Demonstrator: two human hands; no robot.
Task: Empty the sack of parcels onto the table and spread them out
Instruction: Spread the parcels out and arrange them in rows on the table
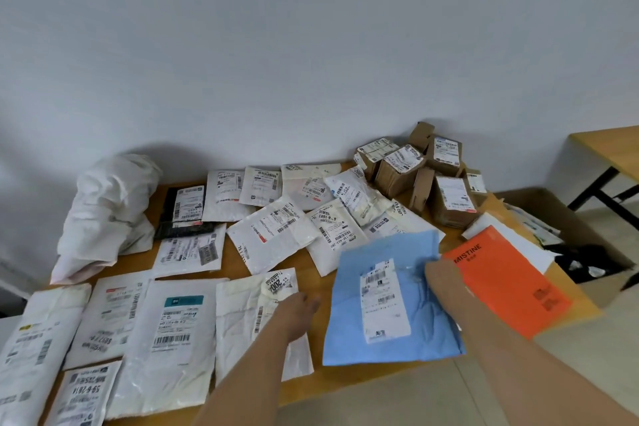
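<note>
Both bare arms reach forward, left hand (299,313) flat, right hand (441,275) blurred.

One crumpled white sack (107,211) lies on the table (311,384). About sixteen white mailers (166,339) are spread across it, some overlapping, so the count is rough. There is one black mailer (186,211), one blue mailer (387,301) and one orange mailer (508,284). Roughly eight brown cardboard boxes (449,197) are heaped together. Two hands show: left (297,315) and right (446,284).
</note>
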